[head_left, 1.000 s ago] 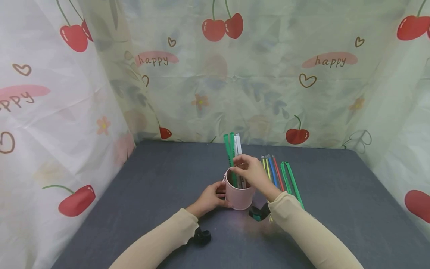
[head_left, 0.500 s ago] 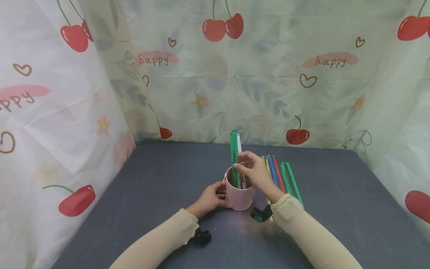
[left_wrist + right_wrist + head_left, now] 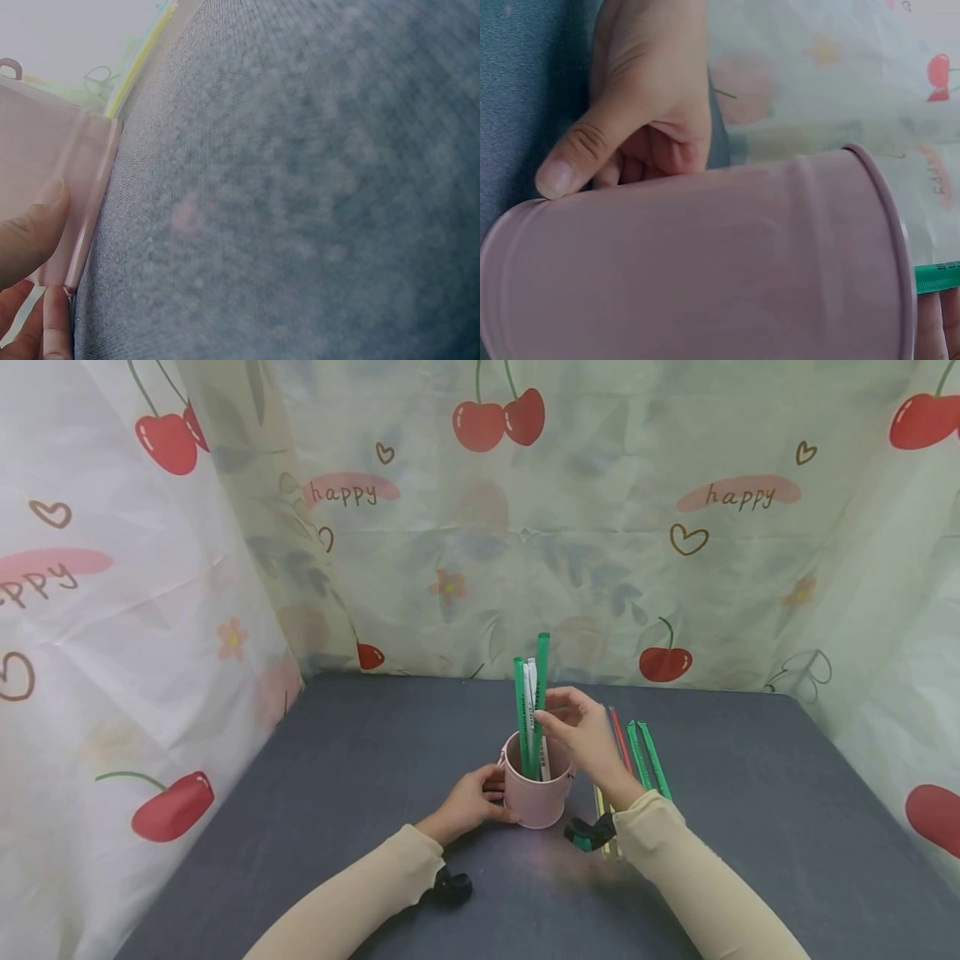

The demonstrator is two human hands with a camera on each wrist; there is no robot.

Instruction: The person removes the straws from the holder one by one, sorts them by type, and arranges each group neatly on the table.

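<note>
A cherry-printed cloth is hanging behind the pink cup, and a dark tabletop is spreading beneath it. The left hand is gripping the cup's left side. Well above that, the right hand is pinching a tall green stick, its lower end reaching into the cup. Inside the cup, a shorter green stick and white sticks are standing. Right of the cup, two green sticks, a red stick and yellow sticks are lying partly hidden.
</note>
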